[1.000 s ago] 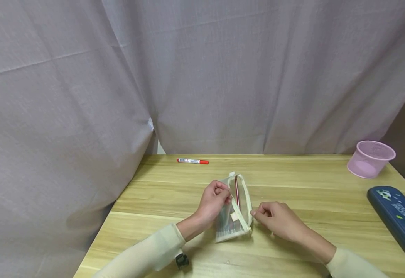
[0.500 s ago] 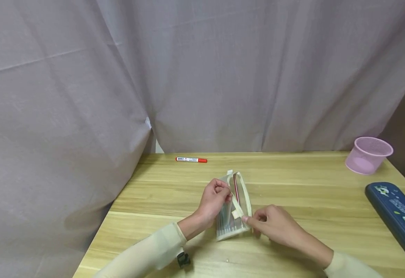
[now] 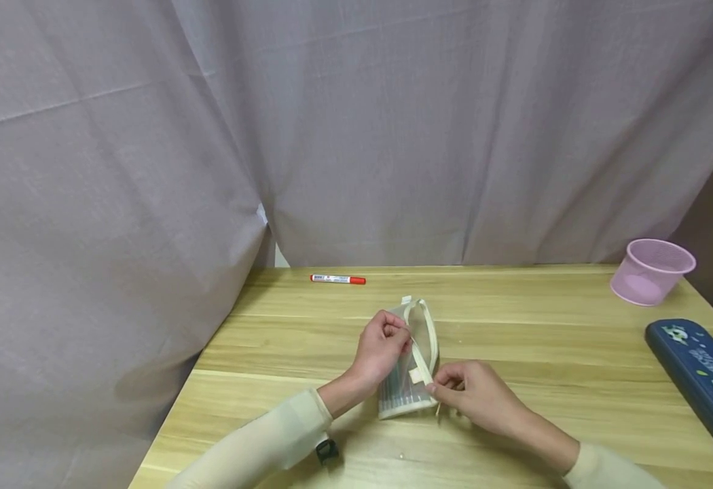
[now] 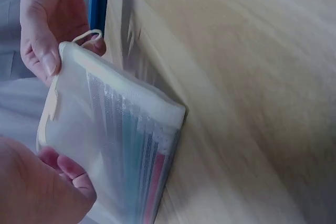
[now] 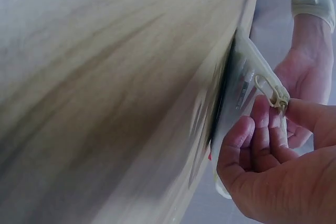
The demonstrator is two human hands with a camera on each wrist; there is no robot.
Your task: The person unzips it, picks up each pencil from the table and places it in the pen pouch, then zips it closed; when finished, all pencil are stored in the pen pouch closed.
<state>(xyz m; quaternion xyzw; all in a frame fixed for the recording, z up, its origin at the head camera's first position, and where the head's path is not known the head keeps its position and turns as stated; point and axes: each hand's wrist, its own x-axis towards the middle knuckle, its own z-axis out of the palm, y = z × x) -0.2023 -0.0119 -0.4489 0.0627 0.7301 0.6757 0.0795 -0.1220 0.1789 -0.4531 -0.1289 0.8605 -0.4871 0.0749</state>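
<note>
A clear pencil pouch point(image 3: 400, 387) with cream zipper edging stands tilted on the table, its zipped mouth gaping toward the right. Through its wall in the left wrist view show several slim pens, one of them pinkish red point(image 4: 154, 184). My left hand point(image 3: 379, 350) pinches the near edge of the mouth about midway along. At the front corner, my right hand point(image 3: 479, 394) pinches the zipper end between thumb and fingers. The zipper pull with its cord loop point(image 5: 274, 97) is at those fingertips in the right wrist view.
A red-capped marker point(image 3: 337, 279) lies near the table's back edge. At the right stand a pink mesh pen holder point(image 3: 651, 273) and a dark blue pencil case point(image 3: 701, 387). A grey curtain point(image 3: 369, 149) hangs behind the table.
My right hand has moved slightly left onto the pouch's front corner and taken hold there. The mouth has narrowed, and the dark red pen inside it no longer shows. My left hand keeps its grip.
</note>
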